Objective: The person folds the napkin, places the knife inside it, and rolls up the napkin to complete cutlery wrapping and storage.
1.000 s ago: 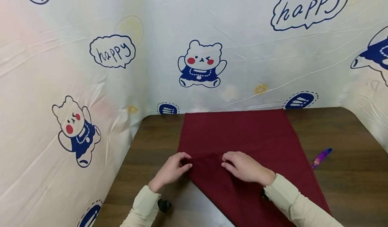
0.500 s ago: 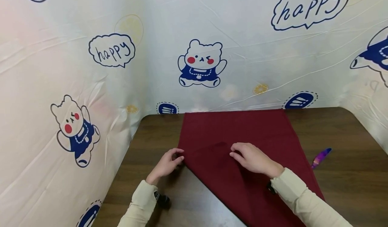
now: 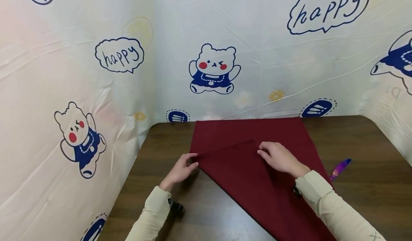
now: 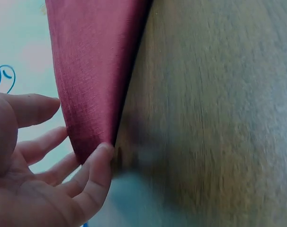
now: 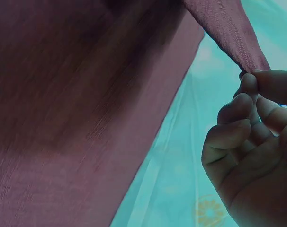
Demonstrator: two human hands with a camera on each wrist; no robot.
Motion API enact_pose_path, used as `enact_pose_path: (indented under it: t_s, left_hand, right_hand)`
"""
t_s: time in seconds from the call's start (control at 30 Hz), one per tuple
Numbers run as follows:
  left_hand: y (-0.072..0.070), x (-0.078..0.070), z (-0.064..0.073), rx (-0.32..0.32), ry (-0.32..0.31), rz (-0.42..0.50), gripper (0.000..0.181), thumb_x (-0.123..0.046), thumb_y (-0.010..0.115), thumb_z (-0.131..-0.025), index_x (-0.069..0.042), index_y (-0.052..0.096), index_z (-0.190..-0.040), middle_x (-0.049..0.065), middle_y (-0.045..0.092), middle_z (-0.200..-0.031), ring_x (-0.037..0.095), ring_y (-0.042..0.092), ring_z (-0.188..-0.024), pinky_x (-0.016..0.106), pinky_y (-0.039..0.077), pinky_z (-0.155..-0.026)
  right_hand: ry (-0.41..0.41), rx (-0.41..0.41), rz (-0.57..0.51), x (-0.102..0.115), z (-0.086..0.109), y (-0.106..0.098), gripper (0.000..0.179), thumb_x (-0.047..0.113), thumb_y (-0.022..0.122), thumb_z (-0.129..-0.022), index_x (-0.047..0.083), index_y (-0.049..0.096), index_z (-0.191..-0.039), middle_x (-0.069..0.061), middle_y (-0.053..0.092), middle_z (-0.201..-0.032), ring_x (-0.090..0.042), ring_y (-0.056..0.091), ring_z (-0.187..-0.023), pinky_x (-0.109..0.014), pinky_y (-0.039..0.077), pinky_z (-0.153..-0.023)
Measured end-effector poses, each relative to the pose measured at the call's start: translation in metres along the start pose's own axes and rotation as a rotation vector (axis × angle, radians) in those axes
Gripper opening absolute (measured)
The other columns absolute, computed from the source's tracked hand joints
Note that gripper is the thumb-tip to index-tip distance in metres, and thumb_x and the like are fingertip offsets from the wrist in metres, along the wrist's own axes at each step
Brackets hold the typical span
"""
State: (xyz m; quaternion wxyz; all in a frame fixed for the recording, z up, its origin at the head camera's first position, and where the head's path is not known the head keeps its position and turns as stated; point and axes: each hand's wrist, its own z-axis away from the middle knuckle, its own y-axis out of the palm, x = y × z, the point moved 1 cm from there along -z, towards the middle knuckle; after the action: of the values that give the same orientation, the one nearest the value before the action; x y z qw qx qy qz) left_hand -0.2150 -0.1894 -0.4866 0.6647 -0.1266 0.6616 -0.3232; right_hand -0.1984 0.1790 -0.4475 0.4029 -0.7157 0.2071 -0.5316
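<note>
A large dark red cloth lies over the table with its near part folded up toward the far side. My right hand pinches a stitched corner of it between thumb and index finger, and in the right wrist view the lifted corner is drawn taut above the lower layer. At the left end of the fold is my left hand, its thumb and fingers apart. In the left wrist view, loosely bent fingers touch the narrow tip of the fold.
Brown wood-grain table shows on both sides of the cloth. A slim purple patterned object lies right of it. A white curtain with bear prints hangs behind and at the sides.
My right hand has carried the cloth's corner up and to the right, so the folded layer reaches farther across. My left hand has shifted slightly left and away along the cloth's left edge.
</note>
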Motion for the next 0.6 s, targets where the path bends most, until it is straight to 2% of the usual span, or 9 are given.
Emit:
enact_pose_path:
  t_s: [0.2, 0.47, 0.6]
  left_hand:
    - [0.006, -0.006, -0.008, -0.008, 0.020, -0.069, 0.045, -0.014, 0.061, -0.094, 0.000, 0.051, -0.135, 0.022, 0.038, -0.143, 0.017, 0.060, -0.081, 0.028, 0.050, -0.068]
    - [0.013, -0.009, -0.022, -0.019, 0.051, -0.147, 0.046, -0.014, 0.062, -0.092, 0.003, 0.051, -0.134, 0.025, 0.036, -0.146, 0.020, 0.058, -0.087, 0.035, 0.049, -0.079]
    - [0.017, -0.012, -0.025, -0.006, 0.068, -0.175, 0.047, -0.015, 0.062, -0.092, 0.002, 0.051, -0.135, 0.025, 0.034, -0.147, 0.031, 0.056, -0.109, 0.045, 0.045, -0.094]
  right_hand:
    - [0.035, -0.033, 0.015, -0.021, -0.008, -0.008, 0.011, 0.013, 0.057, -0.096, 0.005, 0.065, -0.097, -0.001, 0.061, -0.078, -0.012, 0.050, -0.065, -0.027, 0.042, -0.061]
    - [0.115, -0.066, 0.043, -0.047, -0.018, -0.022, 0.014, 0.014, 0.056, -0.096, 0.003, 0.064, -0.099, -0.009, 0.065, -0.084, -0.016, 0.053, -0.068, -0.032, 0.043, -0.064]
    - [0.143, -0.084, 0.063, -0.059, -0.022, -0.028, 0.018, 0.015, 0.054, -0.097, 0.000, 0.063, -0.101, -0.015, 0.066, -0.090, -0.020, 0.055, -0.072, -0.036, 0.044, -0.068]
